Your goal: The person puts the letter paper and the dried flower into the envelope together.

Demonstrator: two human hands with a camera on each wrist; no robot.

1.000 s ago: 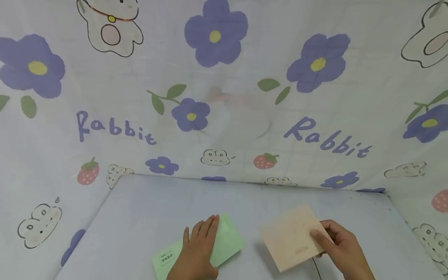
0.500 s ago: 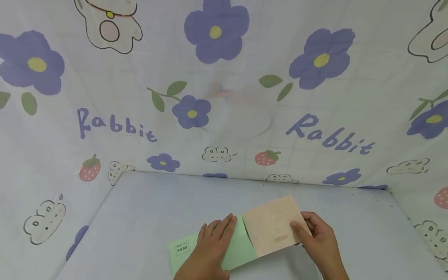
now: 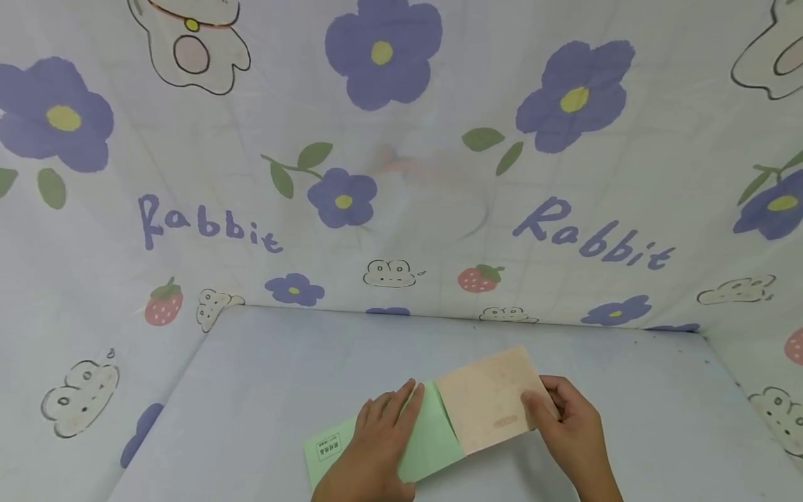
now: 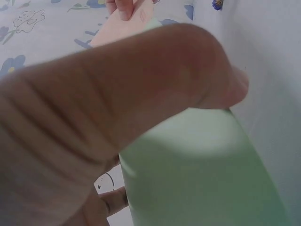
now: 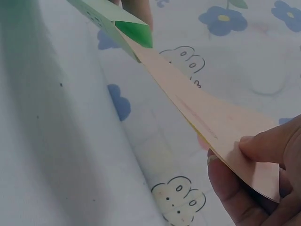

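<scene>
A light green paper envelope (image 3: 433, 446) with a small printed label lies slanted at the front of the table. My left hand (image 3: 373, 453) grips across it, its fingers at the far side and thumb at the near edge. In the right wrist view the envelope's mouth (image 5: 134, 33) gapes, showing darker green inside. One end of a peach card (image 3: 486, 401) sits in that mouth, while most of it sticks out to the right. My right hand (image 3: 574, 432) pinches the card's outer end, thumb on top and fingers beneath. The card bows slightly in the right wrist view (image 5: 202, 108).
The pale table (image 3: 263, 362) spreads around both hands. White cloth (image 3: 439, 230) printed with purple flowers, strawberries and rabbits hangs behind it and on both sides.
A second ago the card was apart from the envelope. My right hand has brought it left, and its end has entered the mouth. The envelope has shifted right. The last half second shows little movement.
</scene>
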